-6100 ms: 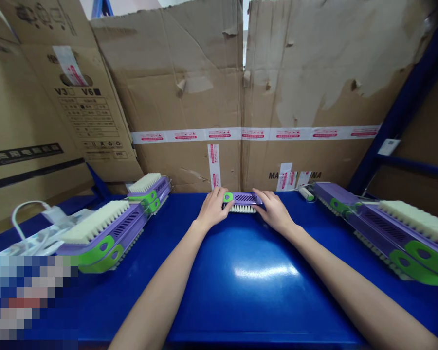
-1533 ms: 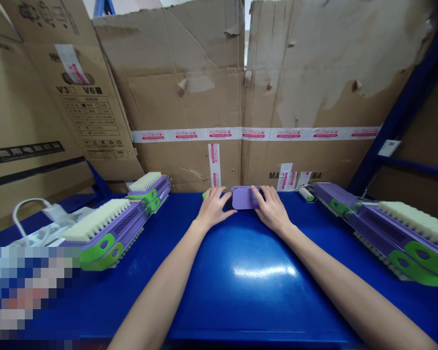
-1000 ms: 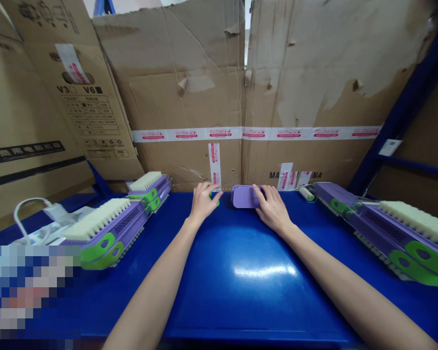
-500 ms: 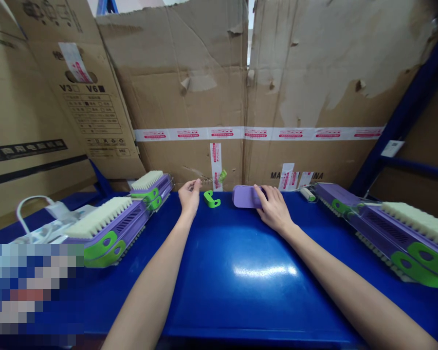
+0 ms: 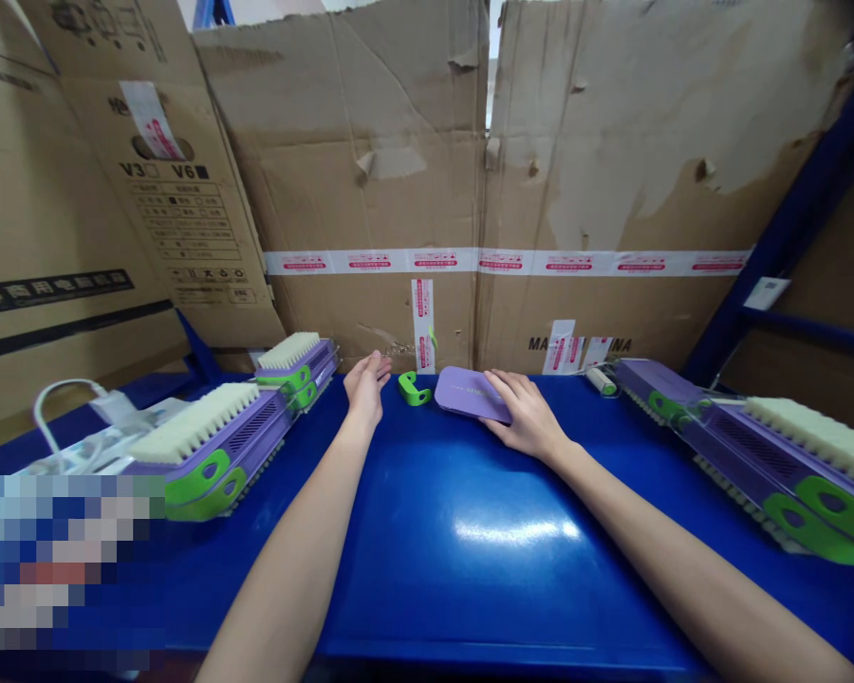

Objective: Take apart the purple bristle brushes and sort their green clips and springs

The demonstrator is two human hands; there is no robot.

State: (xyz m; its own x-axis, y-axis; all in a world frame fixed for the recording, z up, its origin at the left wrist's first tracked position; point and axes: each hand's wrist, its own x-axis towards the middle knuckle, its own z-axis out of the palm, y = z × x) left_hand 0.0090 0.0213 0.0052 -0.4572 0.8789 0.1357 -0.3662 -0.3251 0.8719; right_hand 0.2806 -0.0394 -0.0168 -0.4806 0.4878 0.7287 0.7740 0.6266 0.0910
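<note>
My right hand [image 5: 530, 422] grips the right end of a flat purple brush body [image 5: 462, 392] and holds it tilted, its left end on the blue table [image 5: 470, 550]. A green handle piece [image 5: 414, 389] lies loose on the table just left of the body. My left hand [image 5: 366, 384] is further left, near the cardboard wall. Its fingertips are pinched on a thin clear strip [image 5: 400, 350] that reaches right to a small green bit [image 5: 433, 336].
Purple-and-green brushes with white bristles lie in rows on the left [image 5: 206, 436], back left [image 5: 293, 363] and right [image 5: 769, 441]. Cardboard sheets [image 5: 413, 171] wall off the back and left. A white cable [image 5: 61, 417] lies far left. A blue shelf post [image 5: 775, 247] stands at the right.
The assembled brush has come apart: the green handle piece now lies on the table. My left hand moved left with the clear strip. My right hand tilted and slid the purple body left.
</note>
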